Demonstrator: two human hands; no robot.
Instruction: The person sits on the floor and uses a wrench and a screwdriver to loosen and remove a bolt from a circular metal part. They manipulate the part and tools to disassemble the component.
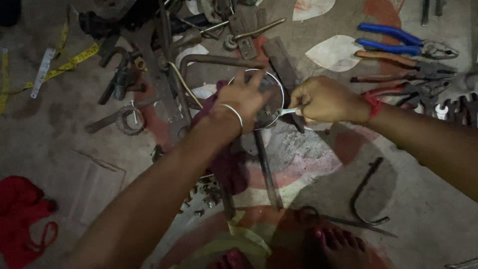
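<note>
We log pliers (pixel 406 46) right of our hands, tape measure (pixel 59 65) far left, scissors (pixel 343 219) nearest our feet.

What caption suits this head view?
Both hands, left hand and right hand, grip a small round metal strainer above floor-strewn tools.

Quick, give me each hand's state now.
Left hand: closed over a round metal strainer.
Right hand: closed on the strainer's handle.

Tools scattered on a dim floor
Blue-handled pliers (pixel 406 44) lie top right, yellow tape measure (pixel 69 62) top left, red cloth (pixel 22 214) bottom left.
</note>
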